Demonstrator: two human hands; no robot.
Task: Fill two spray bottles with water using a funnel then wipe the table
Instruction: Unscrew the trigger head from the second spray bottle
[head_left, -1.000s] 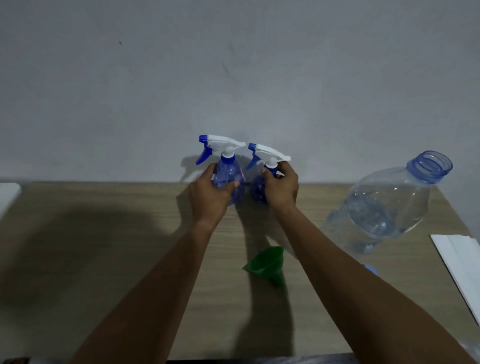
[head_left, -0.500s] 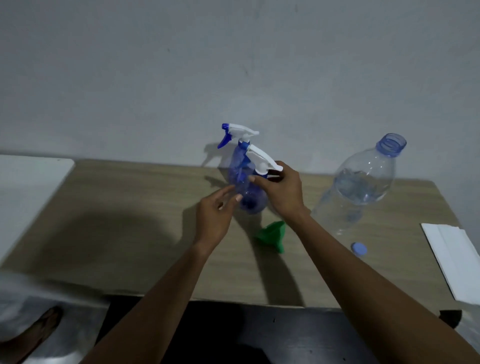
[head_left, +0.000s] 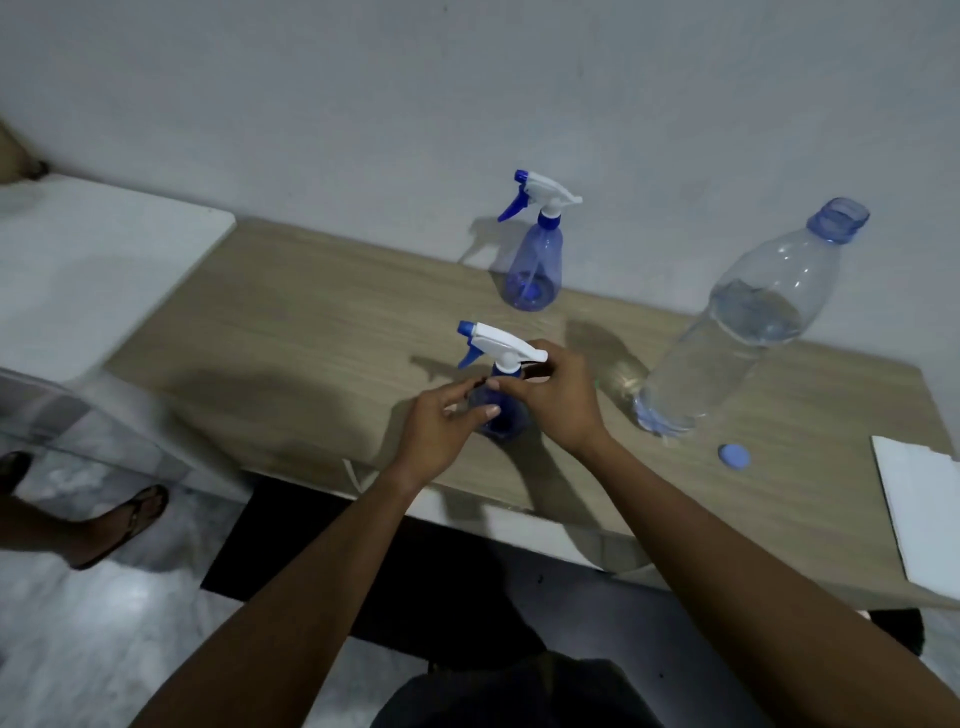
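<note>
Head view: I see the right hand (head_left: 563, 400) pinching the near spray bottle (head_left: 498, 345) at its neck, upright on the table (head_left: 311, 332) near the front edge. Left hand (head_left: 441, 431) fingers curve loosely against the body; can't tell if it grips. Far spray bottle (head_left: 535, 260) upright by the wall. Water bottle (head_left: 743, 332) uncapped at right, blue cap (head_left: 734, 457) beside it.

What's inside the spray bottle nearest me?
The left hand and right hand cover much of the spray bottle; only dark blue plastic shows, so any water inside is hidden.
</note>
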